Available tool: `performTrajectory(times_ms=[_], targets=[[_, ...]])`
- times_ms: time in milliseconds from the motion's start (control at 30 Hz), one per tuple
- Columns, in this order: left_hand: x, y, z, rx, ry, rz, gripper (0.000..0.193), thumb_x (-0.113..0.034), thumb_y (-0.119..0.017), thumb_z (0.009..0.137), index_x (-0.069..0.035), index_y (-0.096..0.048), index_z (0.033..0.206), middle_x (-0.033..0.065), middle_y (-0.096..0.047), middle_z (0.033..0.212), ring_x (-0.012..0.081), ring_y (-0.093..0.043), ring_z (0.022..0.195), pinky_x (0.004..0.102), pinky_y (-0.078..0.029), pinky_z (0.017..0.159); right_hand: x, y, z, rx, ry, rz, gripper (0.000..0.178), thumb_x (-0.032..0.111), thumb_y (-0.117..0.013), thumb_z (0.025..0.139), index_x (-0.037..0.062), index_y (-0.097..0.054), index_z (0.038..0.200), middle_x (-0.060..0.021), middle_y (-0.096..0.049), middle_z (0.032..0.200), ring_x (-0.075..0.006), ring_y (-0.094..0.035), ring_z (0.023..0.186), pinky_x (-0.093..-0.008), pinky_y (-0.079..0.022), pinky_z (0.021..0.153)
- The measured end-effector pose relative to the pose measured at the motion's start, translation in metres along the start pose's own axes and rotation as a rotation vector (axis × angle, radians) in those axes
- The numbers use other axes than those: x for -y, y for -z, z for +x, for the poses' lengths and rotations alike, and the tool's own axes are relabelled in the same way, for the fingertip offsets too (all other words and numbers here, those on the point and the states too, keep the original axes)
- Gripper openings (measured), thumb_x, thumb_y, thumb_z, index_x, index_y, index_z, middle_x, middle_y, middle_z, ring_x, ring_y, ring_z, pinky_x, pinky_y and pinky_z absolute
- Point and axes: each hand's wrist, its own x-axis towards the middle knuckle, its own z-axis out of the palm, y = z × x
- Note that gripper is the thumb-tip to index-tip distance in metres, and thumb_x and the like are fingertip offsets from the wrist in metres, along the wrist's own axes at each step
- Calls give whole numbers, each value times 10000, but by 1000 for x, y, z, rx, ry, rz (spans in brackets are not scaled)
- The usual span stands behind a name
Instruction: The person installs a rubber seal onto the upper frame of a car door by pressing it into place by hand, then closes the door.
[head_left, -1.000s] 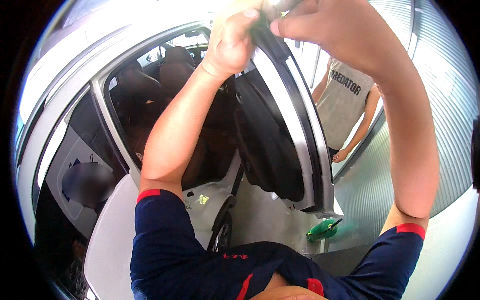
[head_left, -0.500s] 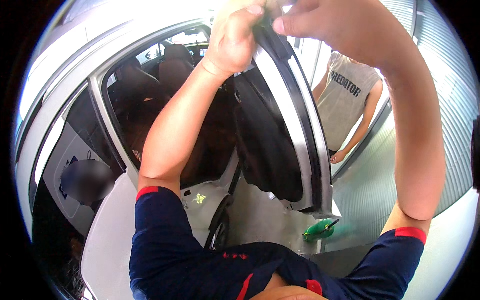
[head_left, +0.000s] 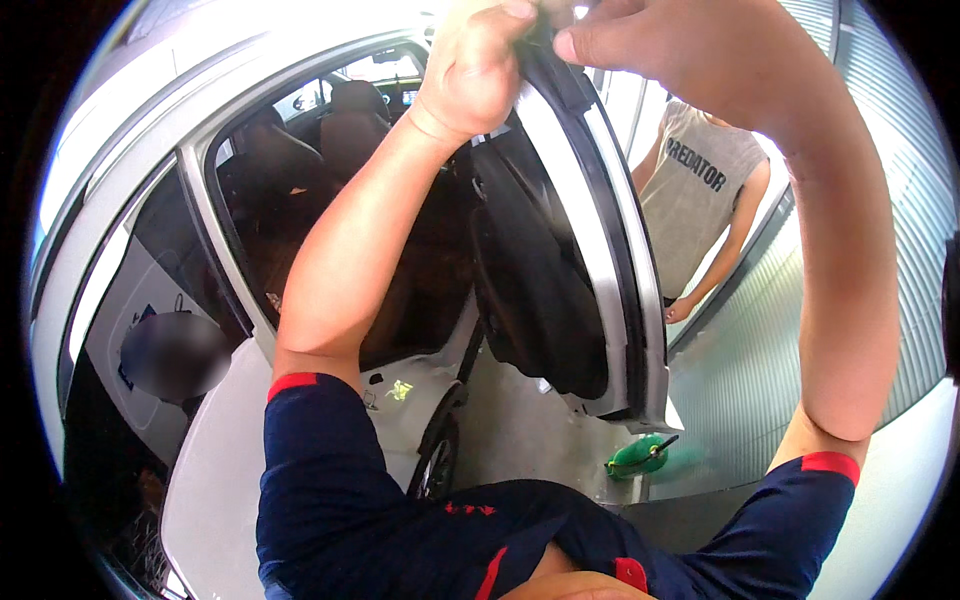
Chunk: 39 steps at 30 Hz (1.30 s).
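Note:
An open white car door (head_left: pixel 585 250) stands nearly edge-on before me, its black trim strip (head_left: pixel 550 75) running up to the top of the picture. My left hand (head_left: pixel 478 75) is closed at the upper corner of the door, thumb on top. My right hand (head_left: pixel 650 45) is bent in from the other side of that corner, its thumb close to the black trim and its fingers curled. The fingertips of both hands lie at the upper rim in glare, so what they grip does not show clearly.
Left of the door is the white car body (head_left: pixel 230 460), with dark seats (head_left: pixel 355 120) inside. A person in a grey sleeveless shirt (head_left: pixel 700 180) stands behind the door, beside a corrugated wall (head_left: pixel 750 350). A green object (head_left: pixel 637 456) lies on the floor. Another person's blurred head (head_left: pixel 175 355) is at left.
Both hands and the door's upper end have shifted slightly to the right in the picture. The hold looks the same.

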Motion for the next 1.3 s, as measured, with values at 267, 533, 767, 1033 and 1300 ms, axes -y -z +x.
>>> performTrajectory(times_ms=[267, 533, 767, 1033, 1300], targets=[[-6, 2, 4, 9, -34, 139, 637, -542, -351, 1016, 15, -585, 814, 92, -564, 793, 185, -509, 739, 314, -377, 687, 1, -17, 0, -125, 71, -158, 308, 162, -776, 805, -64, -689, 995, -162, -735, 870, -207, -703, 789, -306, -554, 708], [-6, 2, 7, 13, -70, 158, 646, -540, -339, 1015, 20, -591, 814, 105, -570, 791, 196, -523, 752, 325, -384, 697, -4, -14, -2, -22, -49, -129, 322, 210, -772, 810, -48, -700, 989, -135, -723, 845, -190, -676, 759, -293, -542, 697], [-3, -1, 13, 18, -139, 173, 645, -533, -344, 1021, 24, -605, 827, 118, -587, 801, 203, -534, 761, 332, -393, 699, 15, -15, 2, -73, -304, -111, 347, 209, -745, 815, -72, -689, 1010, -141, -725, 846, -196, -681, 771, -295, -544, 705], [-3, 3, 7, 8, -100, 106, 594, -468, -364, 1016, 31, -634, 840, 119, -620, 795, 227, -579, 749, 330, -450, 719, -61, -61, -15, -397, 260, -332, 366, 327, -796, 790, 27, -714, 983, -107, -707, 872, -240, -648, 731, -347, -514, 683], [-10, -6, 1, -14, -10, 133, 411, -272, -354, 957, -6, -650, 855, 156, -641, 795, 311, -626, 767, 384, -497, 764, -44, -71, -6, -510, 298, -304, 247, 248, -718, 769, 12, -674, 825, -146, -660, 761, -263, -640, 656, -364, -505, 640]])
